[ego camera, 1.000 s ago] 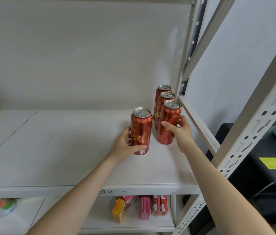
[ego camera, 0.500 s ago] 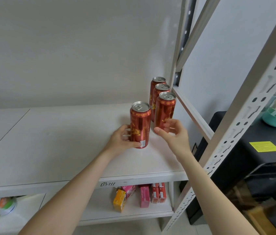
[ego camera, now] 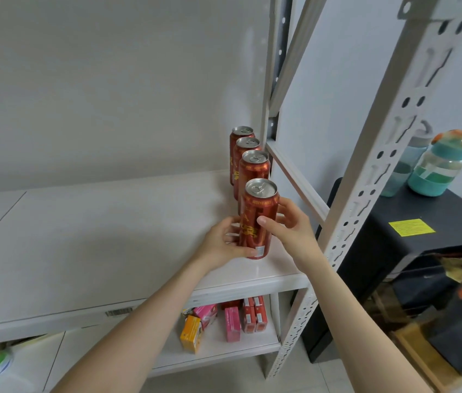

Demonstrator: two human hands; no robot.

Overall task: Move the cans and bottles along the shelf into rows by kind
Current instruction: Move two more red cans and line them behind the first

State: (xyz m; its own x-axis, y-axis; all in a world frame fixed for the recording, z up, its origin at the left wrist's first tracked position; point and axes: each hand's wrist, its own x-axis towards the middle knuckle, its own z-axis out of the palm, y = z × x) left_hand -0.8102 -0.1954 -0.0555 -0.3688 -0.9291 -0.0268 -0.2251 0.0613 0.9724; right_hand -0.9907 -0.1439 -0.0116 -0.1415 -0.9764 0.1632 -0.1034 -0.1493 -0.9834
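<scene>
Front can (ego camera: 258, 219) held by left hand (ego camera: 221, 245) and right hand (ego camera: 292, 231), fingers curled round it. Shelf edge (ego camera: 252, 289) just below fingers, post (ego camera: 371, 177) to right, white surface runs left.

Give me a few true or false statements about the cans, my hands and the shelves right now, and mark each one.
1. Four red cans stand in one line at the right end of the shelf. True.
2. The front can lies on its side. False: it is upright.
3. The left hand and the right hand both hold the front can. True.
4. The lower shelf holds green bottles. False: it holds small pink, red and orange boxes.
</scene>
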